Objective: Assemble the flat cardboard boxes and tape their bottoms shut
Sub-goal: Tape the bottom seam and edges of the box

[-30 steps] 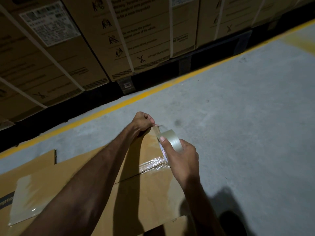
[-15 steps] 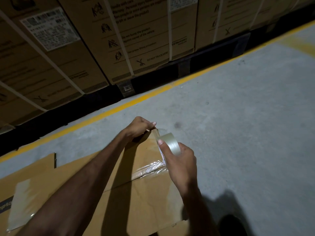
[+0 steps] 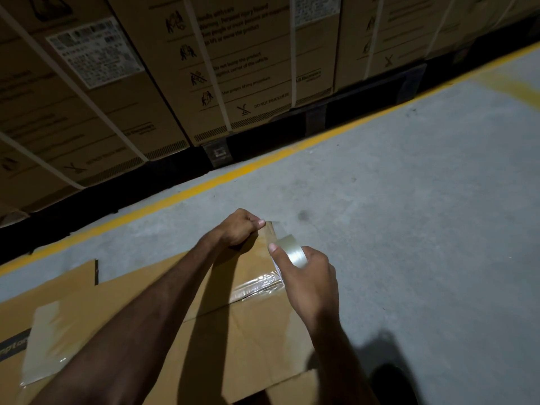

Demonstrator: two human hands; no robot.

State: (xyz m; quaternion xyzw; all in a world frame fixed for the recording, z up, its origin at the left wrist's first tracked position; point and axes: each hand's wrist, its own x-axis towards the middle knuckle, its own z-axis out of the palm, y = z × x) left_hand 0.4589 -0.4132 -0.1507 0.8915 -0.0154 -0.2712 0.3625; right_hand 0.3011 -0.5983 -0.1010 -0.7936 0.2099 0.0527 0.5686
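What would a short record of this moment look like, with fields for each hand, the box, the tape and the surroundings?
left hand: left hand pinches the tape's free end at the far corner of the box
right hand: right hand grips the tape roll, thumb on its side
box: cardboard box lies on the floor, flaps closed
tape: clear tape strip shines along the seam
surroundings: yellow line on the floor; strapped cartons behind it
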